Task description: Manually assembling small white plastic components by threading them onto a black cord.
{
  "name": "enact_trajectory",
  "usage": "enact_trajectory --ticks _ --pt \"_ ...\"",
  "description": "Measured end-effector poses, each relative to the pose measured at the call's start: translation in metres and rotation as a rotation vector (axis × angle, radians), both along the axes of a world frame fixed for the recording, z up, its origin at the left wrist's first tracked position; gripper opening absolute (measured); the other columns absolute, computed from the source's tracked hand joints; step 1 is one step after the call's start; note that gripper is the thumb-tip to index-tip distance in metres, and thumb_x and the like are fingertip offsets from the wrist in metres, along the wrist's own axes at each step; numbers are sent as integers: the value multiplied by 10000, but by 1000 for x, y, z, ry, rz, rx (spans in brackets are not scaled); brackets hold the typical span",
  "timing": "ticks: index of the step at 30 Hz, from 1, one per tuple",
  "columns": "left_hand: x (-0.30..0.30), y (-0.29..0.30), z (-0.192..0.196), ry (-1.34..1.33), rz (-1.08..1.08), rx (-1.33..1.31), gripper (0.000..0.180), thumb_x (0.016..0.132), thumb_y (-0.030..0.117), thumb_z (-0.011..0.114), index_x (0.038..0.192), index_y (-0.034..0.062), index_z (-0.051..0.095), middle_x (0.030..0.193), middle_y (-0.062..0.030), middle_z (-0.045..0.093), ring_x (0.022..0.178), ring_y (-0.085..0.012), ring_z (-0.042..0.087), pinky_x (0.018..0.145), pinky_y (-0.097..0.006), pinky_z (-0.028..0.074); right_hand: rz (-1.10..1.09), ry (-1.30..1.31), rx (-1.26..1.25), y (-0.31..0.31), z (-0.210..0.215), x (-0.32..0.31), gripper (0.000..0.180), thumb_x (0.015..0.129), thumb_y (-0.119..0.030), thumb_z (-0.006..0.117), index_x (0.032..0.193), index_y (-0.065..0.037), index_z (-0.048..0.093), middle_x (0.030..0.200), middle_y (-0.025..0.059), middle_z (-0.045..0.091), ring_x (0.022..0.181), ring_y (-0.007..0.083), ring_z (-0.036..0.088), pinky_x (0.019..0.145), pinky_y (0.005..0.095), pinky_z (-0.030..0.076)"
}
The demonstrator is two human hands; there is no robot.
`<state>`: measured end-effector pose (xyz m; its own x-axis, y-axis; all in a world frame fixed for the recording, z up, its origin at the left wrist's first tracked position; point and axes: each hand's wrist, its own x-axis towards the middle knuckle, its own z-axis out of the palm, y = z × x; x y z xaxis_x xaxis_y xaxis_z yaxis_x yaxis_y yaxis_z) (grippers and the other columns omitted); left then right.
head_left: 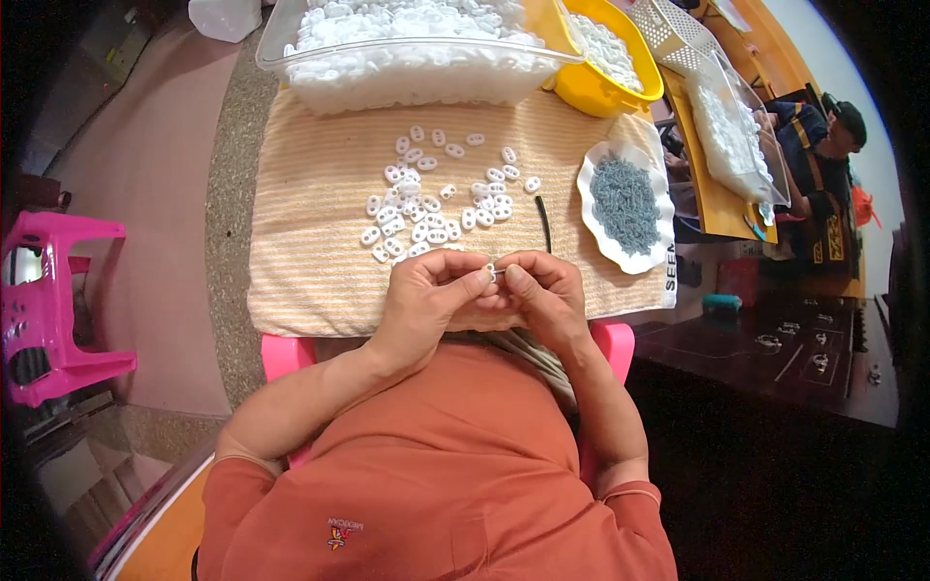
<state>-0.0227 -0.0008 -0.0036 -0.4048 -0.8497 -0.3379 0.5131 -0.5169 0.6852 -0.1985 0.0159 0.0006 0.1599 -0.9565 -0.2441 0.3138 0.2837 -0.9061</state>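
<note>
Close to the towel's near edge, my left hand [434, 290] pinches a small white plastic piece [491, 274] between thumb and forefinger. My right hand [544, 290] meets it there, its thumb and forefinger pressed together at the piece's right side; what they grip is too small to name. Beyond my hands lie several loose white oval pieces with two holes [420, 232]. A thin black stick [544, 223] rests just past my right fingers. To the right, a white wavy-rimmed dish [587, 184] holds a heap of tiny dark grey pieces [626, 205].
A striped towel [310, 242] covers the table. At its far side stand a clear bin [417, 92] and a yellow basin [605, 97], both full of white pieces. A pink stool [73, 300] is at left. Another person [819, 145] sits by a second bin [741, 145] at right.
</note>
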Motion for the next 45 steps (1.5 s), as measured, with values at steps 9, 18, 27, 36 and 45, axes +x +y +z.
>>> enact_trajectory --ticks 9,18,27,36,45 --pt "0 0 2 1 1 34 167 893 35 632 1035 -48 604 896 -94 673 773 -123 659 722 -236 559 -13 -32 2 0 -2 -1 188 948 -112 583 1047 43 618 888 74 677 731 97 632 651 212 524" --pt "0 0 -3 -16 -15 19 177 888 31 641 1044 -44 604 919 -95 673 787 -119 658 725 -233 561 -14 77 -18 1 3 4 152 931 -107 615 981 35 638 841 51 678 727 78 623 653 196 509" --pt "0 1 -1 -13 -16 42 177 894 44 638 1045 -42 606 922 -94 671 793 -121 657 722 -239 567 2 171 -54 1 7 7 104 927 -78 598 927 20 631 846 54 674 757 88 640 677 218 529" --pt "-1 2 -2 -13 3 39 178 890 51 645 1038 -40 608 916 -87 671 788 -119 653 729 -239 559 -14 262 -73 1 6 5 121 924 -74 615 962 34 651 848 40 673 750 72 616 664 202 506" --pt "2 1 4 -25 12 32 163 889 67 650 1034 -4 626 875 -73 672 779 -133 668 735 -256 572 -99 476 -144 -16 17 -12 129 911 -71 633 980 38 647 816 33 644 697 71 585 633 211 488"
